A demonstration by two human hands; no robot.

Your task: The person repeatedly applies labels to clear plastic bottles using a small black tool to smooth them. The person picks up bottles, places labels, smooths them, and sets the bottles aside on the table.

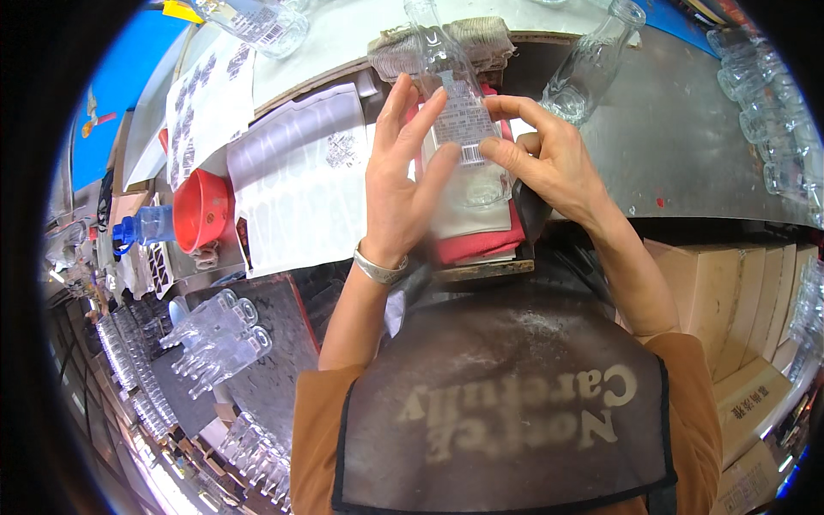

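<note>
A clear glass bottle (442, 60) lies on a padded rest in front of me, its neck pointing away. On its side is a see-through label (462, 120) with dark print and a barcode. My left hand (399, 176) lies along the bottle's left side, fingers stretched out and thumb blurred over the label's lower left. My right hand (549, 154) is at the right side, with index finger and thumb on the label's right edge and the other fingers curled. Beneath the bottle are a white sheet and a red cloth (482, 246); a rolled beige cloth (485, 36) supports its upper part.
Another clear bottle (592, 64) lies to the right on the metal table (687, 112). Printed label sheets (296, 180) spread at the left, beside a red bowl (202, 209) and a blue-capped container (150, 225). Cardboard boxes (708, 287) stand lower right; several bottles (219, 339) sit lower left.
</note>
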